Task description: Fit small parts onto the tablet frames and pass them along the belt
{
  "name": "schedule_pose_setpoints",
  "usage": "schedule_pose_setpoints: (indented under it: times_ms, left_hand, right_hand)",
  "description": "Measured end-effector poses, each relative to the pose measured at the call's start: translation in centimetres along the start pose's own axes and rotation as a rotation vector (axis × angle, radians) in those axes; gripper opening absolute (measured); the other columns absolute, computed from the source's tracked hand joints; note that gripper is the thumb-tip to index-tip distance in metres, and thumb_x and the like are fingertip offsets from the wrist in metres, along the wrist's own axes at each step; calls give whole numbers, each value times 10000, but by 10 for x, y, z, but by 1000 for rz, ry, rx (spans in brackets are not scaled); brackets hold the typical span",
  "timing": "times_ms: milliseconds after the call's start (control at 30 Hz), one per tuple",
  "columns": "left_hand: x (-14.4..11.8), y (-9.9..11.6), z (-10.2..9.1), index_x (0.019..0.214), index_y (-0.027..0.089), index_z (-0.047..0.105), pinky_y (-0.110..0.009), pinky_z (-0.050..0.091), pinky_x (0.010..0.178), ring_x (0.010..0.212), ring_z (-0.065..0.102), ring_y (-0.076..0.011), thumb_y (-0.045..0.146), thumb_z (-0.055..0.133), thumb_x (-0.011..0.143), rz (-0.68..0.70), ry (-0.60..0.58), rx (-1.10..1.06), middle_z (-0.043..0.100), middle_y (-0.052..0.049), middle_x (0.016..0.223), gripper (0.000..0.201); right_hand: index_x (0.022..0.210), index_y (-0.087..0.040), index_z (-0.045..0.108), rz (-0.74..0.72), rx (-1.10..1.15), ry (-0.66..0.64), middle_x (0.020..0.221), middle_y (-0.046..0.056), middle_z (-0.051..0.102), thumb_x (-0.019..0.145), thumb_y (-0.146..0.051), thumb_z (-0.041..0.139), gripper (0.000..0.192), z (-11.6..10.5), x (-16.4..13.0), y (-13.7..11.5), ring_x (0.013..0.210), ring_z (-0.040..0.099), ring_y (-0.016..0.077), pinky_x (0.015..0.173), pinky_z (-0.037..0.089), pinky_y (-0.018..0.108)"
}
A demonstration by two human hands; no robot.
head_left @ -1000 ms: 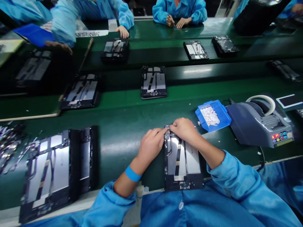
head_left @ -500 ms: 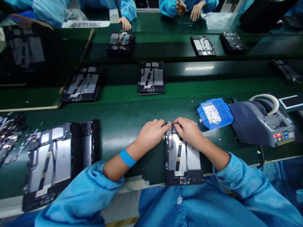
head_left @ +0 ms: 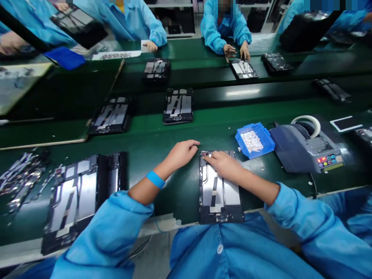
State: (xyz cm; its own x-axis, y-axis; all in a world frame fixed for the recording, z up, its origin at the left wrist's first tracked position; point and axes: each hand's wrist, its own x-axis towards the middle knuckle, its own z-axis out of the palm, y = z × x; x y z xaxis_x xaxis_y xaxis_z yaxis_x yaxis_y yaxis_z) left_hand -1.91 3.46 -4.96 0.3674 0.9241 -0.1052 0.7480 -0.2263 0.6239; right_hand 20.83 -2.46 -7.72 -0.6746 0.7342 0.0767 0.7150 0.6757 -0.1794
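A black tablet back frame (head_left: 220, 193) with silver panels lies on the green bench right in front of me. My right hand (head_left: 223, 164) rests on its top left corner, fingertips pressing there. My left hand (head_left: 181, 152) lies on the green surface just left of the frame's top edge, fingers loosely curled, holding nothing. A blue band circles my left wrist.
A blue tray (head_left: 254, 140) of small white pieces and a grey tape dispenser (head_left: 306, 146) stand to the right. A stack of frames (head_left: 81, 197) lies at left, loose parts beyond it. More frames (head_left: 178, 105) ride the conveyor. Co-workers in blue coats sit across.
My left hand has pulled off the frame's top corner to the bench beside it. My right hand stays on the corner. The view has tilted up.
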Motion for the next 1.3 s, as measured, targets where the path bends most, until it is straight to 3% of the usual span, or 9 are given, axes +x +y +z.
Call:
schedule_pose_setpoints:
  times_ms: [167,333,400,533,633,800,967,1133,1300]
  left_hand:
    - [22,9,13,870,189,735,-296,517,693,799,692,-223,362,656,791,-140,-175,-104,759,-56,857,205]
    - [39,14,15,708,193,614,-255,427,473,532,576,-169,403,679,691,-176,-302,-197,629,-5,592,221]
    - [44,14,12,645,199,584,-237,397,464,501,525,-144,444,738,625,-220,-348,-243,580,24,533,291]
    - [47,9,11,687,196,628,-193,374,532,544,503,-102,575,756,683,-236,-314,-347,581,62,547,400]
    - [44,8,12,717,211,658,-184,379,568,567,515,-98,731,745,676,-236,-302,-351,619,73,562,529]
    - [35,16,10,816,248,695,-208,419,594,639,573,-139,898,663,604,-252,-217,-250,707,55,656,685]
    - [10,35,-9,903,312,678,-238,431,649,697,602,-168,657,595,820,-247,11,-42,712,97,703,365]
    - [-35,77,-5,901,305,688,-290,453,634,724,626,-214,539,615,780,-285,218,-165,733,34,791,274]
    - [-55,125,47,920,218,691,-323,517,717,783,665,-220,456,737,687,-229,-26,-735,730,-62,885,337]
  right_hand:
    - [1314,-145,630,11,204,208,1002,98,682,990,-105,485,357,4,-32,-6,930,613,225,887,506,347]
    - [1194,-161,689,85,384,394,979,86,726,994,-153,496,279,-23,-89,-12,896,657,206,850,528,335]
    - [1157,-191,701,274,468,523,977,68,736,989,-194,525,244,-35,-121,0,884,671,191,823,535,321]
    - [945,-219,671,941,709,1009,736,-21,652,914,-336,651,122,-51,-199,54,620,596,125,577,489,234]
    - [875,-219,594,1229,1069,1284,637,-80,547,755,-482,769,338,-57,-244,98,456,466,72,405,359,173]
    - [821,-167,634,1262,1340,1196,680,-16,621,623,-507,835,442,-54,-256,128,451,499,72,342,313,153]
    - [706,-187,567,1220,1381,1207,588,-61,554,592,-388,831,351,-53,-249,119,438,437,51,346,288,132]
    - [744,-191,597,1144,1394,1146,571,-58,565,716,-438,778,308,-41,-219,64,421,415,51,371,290,150]
    - [762,-183,669,930,1387,769,519,-46,573,821,-402,710,230,-30,-131,-2,419,453,77,423,338,189]
